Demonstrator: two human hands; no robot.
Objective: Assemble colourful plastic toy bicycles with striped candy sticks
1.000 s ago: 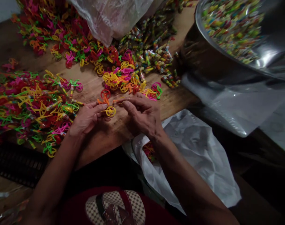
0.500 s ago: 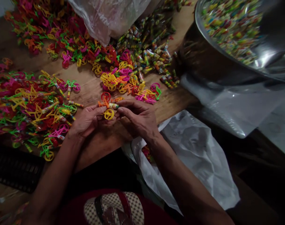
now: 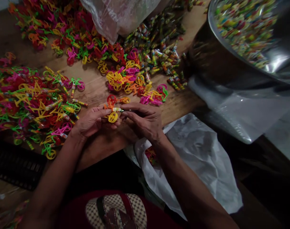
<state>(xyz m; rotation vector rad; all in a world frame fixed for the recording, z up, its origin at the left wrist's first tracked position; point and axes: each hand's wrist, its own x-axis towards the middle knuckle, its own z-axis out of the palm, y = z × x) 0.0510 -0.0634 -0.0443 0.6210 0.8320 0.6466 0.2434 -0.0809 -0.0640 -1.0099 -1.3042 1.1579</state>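
Note:
My left hand (image 3: 90,122) is closed on a small plastic toy bicycle, pinching its orange frame (image 3: 108,106) between thumb and fingers. A yellow wheel (image 3: 113,117) sticks out below the thumb. From the frame a small wrapped tube (image 3: 117,110), seemingly of candy, points to the right. My right hand (image 3: 146,121) is closed at that tube's far end, thumb and forefinger on its wrapper tip. Just beyond my fingers lie a red wheel (image 3: 111,99) and a yellow-orange toy piece (image 3: 124,100) on the wooden table (image 3: 92,86).
Bicycles fitted with tubes form a pile (image 3: 40,105) at left. Plain toy bicycles (image 3: 78,41) are heaped behind, beside loose wrapped tubes (image 3: 159,57) and under a plastic bag (image 3: 121,16). A metal basin (image 3: 211,60) of tubes stands at right. A white sack (image 3: 197,152) and black basket (image 3: 18,168) flank me.
The view has shifted slightly, so the table's contents appear farther right. My right fingertips have drawn a little away along the tube, and a thin shiny strip now shows between them.

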